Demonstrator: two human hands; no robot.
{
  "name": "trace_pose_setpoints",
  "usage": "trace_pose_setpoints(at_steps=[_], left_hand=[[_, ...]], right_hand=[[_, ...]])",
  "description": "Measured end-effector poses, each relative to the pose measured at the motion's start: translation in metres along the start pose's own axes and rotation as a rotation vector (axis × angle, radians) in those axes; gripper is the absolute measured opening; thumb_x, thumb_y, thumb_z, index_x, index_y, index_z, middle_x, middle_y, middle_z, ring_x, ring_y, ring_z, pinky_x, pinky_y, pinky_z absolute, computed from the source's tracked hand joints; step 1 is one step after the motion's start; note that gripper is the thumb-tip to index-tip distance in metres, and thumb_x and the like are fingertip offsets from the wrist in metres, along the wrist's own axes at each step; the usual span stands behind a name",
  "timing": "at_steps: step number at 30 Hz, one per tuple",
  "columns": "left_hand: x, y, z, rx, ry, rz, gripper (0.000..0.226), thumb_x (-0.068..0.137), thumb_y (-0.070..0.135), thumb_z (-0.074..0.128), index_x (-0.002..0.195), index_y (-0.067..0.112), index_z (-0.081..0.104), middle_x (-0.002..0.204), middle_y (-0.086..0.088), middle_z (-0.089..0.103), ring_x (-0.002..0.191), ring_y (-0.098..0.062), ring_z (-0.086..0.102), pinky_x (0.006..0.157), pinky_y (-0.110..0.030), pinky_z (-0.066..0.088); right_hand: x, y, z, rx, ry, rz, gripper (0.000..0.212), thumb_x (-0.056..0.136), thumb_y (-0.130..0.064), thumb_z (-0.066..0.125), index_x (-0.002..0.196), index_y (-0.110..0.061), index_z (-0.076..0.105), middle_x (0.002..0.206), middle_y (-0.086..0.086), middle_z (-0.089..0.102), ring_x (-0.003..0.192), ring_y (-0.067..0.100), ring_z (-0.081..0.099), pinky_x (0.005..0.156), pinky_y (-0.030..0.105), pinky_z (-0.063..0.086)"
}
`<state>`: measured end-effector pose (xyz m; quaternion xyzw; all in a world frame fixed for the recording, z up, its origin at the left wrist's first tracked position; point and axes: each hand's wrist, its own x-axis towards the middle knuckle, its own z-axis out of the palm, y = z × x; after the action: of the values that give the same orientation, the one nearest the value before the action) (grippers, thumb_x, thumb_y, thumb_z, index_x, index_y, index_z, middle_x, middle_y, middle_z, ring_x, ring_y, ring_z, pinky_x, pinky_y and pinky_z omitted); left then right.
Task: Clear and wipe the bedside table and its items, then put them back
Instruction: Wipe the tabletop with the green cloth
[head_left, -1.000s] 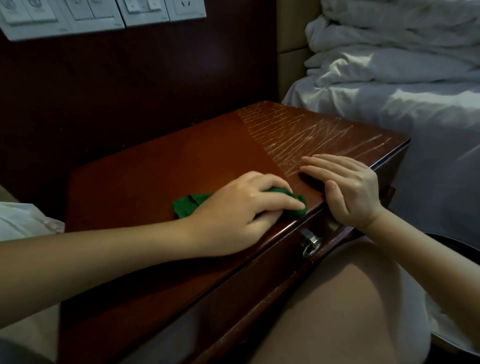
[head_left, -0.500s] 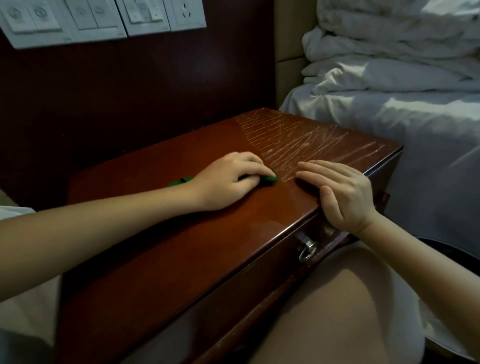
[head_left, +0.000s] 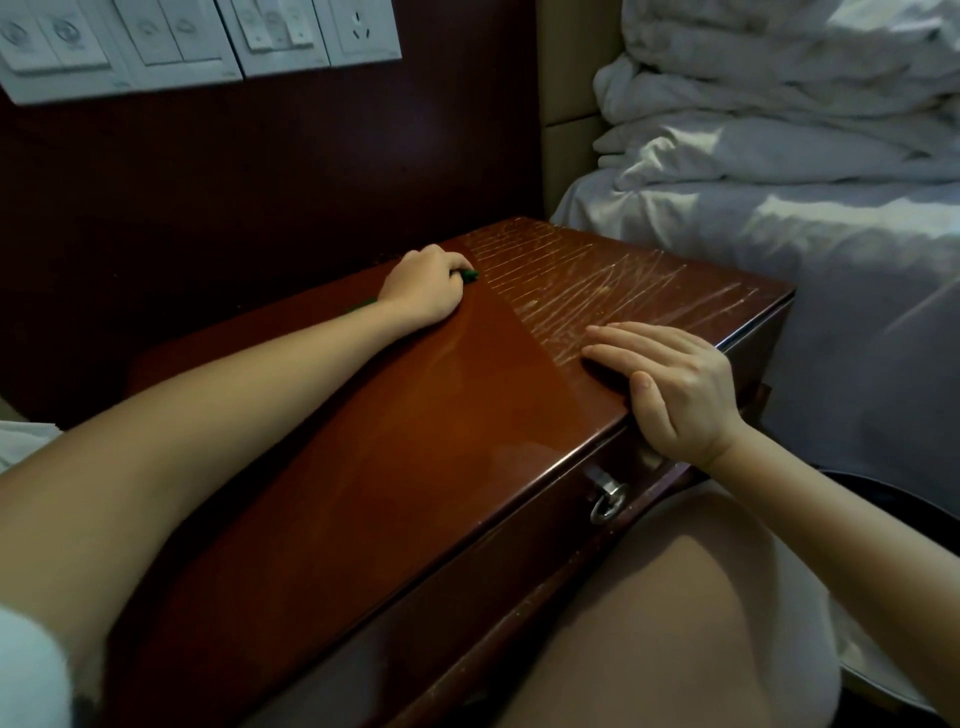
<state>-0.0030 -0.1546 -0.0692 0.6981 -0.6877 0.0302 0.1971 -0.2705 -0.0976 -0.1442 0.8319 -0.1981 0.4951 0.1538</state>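
My left hand (head_left: 421, 291) curls its fingers over the small green cloth (head_left: 470, 274) and presses it on the far side of the glossy red-brown wooden bedside table (head_left: 415, 441). The cloth seems soft and light, so I judge it is best bunched under the palm. My right hand (head_left: 670, 384) lies spread flat near the front edge.

Glossy reddish-brown wooden bedside table (head_left: 415, 441), top smooth at left, scored with pale scratches at far right. Crumpled green cloth (head_left: 470, 274) on top near far edge, mostly hidden under left hand (head_left: 423, 288).
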Motion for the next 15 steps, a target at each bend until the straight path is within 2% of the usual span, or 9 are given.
trace_pose_setpoints(at_steps=[4,15], left_hand=[[-0.003,0.0,0.002,0.022,-0.002,-0.025,0.038,0.097,0.019,0.033,0.121,0.029,0.06,0.133,-0.003,0.049,0.124,-0.026,0.043,0.1,-0.042,0.042],[-0.03,0.013,0.002,0.053,-0.002,0.027,0.039,0.096,0.021,0.035,0.129,0.032,0.053,0.134,0.0,0.047,0.126,-0.023,0.039,0.1,-0.038,0.039]], right_hand=[[0.0,0.0,0.0,0.002,0.016,-0.001,0.058,0.099,-0.026,0.018,0.102,-0.005,0.072,0.107,0.01,0.07,0.101,0.026,0.066,0.084,0.038,0.052],[-0.001,0.001,0.002,0.003,0.022,-0.006,0.058,0.099,-0.027,0.018,0.099,-0.005,0.073,0.103,0.01,0.071,0.099,0.026,0.067,0.083,0.038,0.054]])
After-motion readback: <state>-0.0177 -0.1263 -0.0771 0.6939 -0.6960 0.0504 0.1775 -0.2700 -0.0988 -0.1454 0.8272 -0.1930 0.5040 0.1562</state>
